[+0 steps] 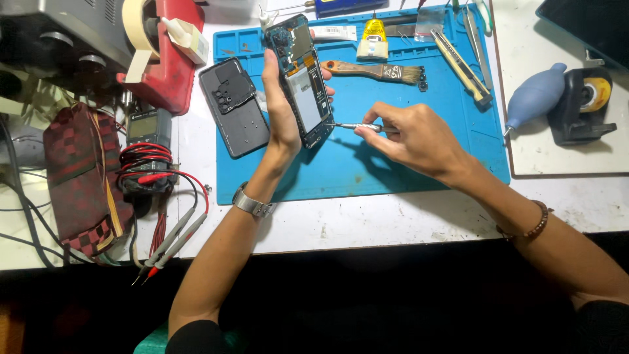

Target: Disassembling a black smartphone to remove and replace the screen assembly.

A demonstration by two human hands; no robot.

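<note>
We hold the opened phone upright in our left hand, the fingers wrapped round its long sides and clamped on it, above the left half of the blue work mat. Our right hand is closed on a thin metal screwdriver, whose tip touches the phone's right edge near its lower end. The two hands are close, joined only through tool and phone. Just beside the left hand, across the mat's left edge, lies the grey back cover, inner face up. Along the mat's far edge we see a wooden-handled brush, a small yellow glue bottle, a white tube and, towards the far right corner, a long flat tool and tweezers. The near half of the mat, below our hands, is bare blue and gives room to set things down. Off the mat's right edge sit a blue air blower and a black tape dispenser. At the table's left side we have a red tape dispenser, a multimeter with coiled red and black leads, and a chequered cloth near the front edge.
</note>
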